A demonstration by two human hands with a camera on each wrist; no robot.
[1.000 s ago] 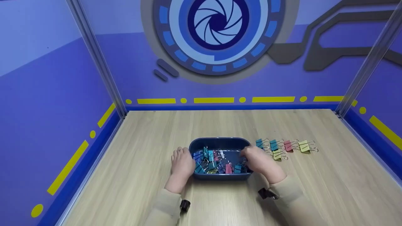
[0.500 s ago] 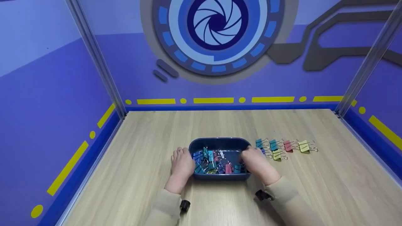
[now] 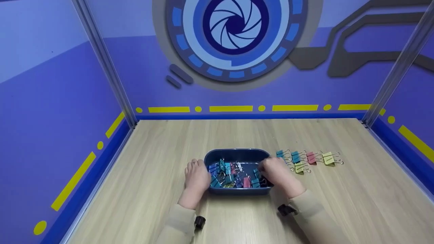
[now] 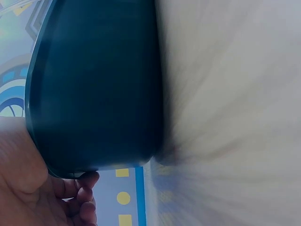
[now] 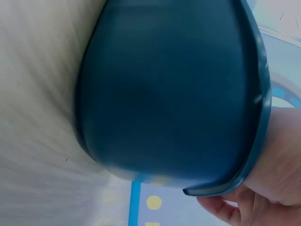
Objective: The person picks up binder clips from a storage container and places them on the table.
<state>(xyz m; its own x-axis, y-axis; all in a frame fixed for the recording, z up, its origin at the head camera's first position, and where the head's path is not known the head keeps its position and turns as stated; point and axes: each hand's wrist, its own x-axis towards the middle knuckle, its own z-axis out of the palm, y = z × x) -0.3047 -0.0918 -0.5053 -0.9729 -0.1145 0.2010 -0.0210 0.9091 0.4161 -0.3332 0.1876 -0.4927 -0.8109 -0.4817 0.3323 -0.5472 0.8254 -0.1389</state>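
Now shows a teal clip just left of the right hand, unseen half a second ago. Seems to be digging through the clips with that hand, inside the right end of the blue box. Cannot tell, with fingertips hidden, whether pinching one. Grips the box's left rim with the left hand. Farther left of the right hand, sees a messy heap of clips, likely to snag. Right of it, sees a row of clips on the table.
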